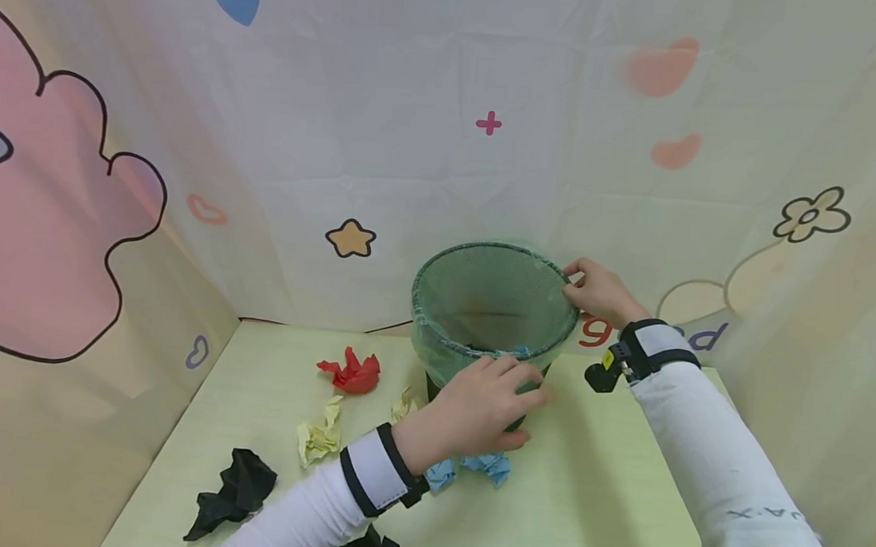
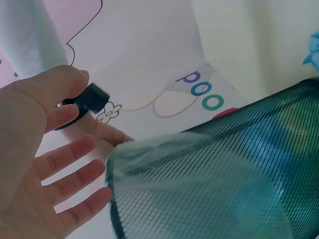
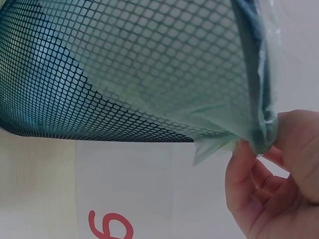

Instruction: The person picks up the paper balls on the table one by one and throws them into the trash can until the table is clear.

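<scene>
1. Across the scene, the pale table [image 1: 619, 498] gives the bin a flat base; judging by the work, keeping it upright matters.
2. Toward the table's far edge, about the middle, stands the mesh bin [image 3: 65, 89], its mouth facing up.
3. Over its rim hangs the green liner [image 1: 434, 356], with a loose fold bunched at the right; that slack is probably best smoothed downward without pulling hard on thin plastic.
4. Before the near rim, the left hand [image 1: 479, 404] has its fingers spread and holds nothing; I cannot tell whether it touches the liner. A light steadying palm there would likely help.
5. At the right rim, the right hand [image 1: 604, 295] pinches the liner's edge between thumb and fingers; an even tuck should seat it.
6. Left and near lie crumpled papers: black paper [image 1: 236, 494], red paper [image 1: 353, 374], yellow paper [image 1: 319, 437] and blue paper [image 1: 489, 467]; forearms should clear them.
</scene>
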A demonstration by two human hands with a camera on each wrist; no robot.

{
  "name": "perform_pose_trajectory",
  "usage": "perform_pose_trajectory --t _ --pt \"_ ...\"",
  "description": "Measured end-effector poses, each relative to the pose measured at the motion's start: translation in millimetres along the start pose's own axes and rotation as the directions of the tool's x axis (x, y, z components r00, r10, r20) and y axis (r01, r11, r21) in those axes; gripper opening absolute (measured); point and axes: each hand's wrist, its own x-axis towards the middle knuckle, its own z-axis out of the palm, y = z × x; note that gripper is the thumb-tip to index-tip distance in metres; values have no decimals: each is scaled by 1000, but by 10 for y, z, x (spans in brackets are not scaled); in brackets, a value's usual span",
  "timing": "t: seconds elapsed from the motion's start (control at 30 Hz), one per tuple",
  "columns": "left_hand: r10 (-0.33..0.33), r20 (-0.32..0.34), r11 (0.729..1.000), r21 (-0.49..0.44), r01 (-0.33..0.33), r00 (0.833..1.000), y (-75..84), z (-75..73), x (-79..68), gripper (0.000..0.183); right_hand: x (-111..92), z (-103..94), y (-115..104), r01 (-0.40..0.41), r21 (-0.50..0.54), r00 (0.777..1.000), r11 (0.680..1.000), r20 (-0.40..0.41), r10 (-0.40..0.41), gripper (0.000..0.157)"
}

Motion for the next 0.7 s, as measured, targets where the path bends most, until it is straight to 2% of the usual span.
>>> perform_pose_trajectory --t 0.17,0.5,0.7 --pt "6 10 1000 9 -6 1000 93 138 -74 51 -1 -3 -4 3 -6 1000 1000 1 -3 39" --pt "-39 72 999 -7 39 997 196 688 -303 52 7 -2 -9 -3 -9 1000 1000 5 3 38" --pt "-75 123 997 -9 77 990 188 939 -433 54 -2 0 -13 -3 -8 1000 1000 4 3 39"
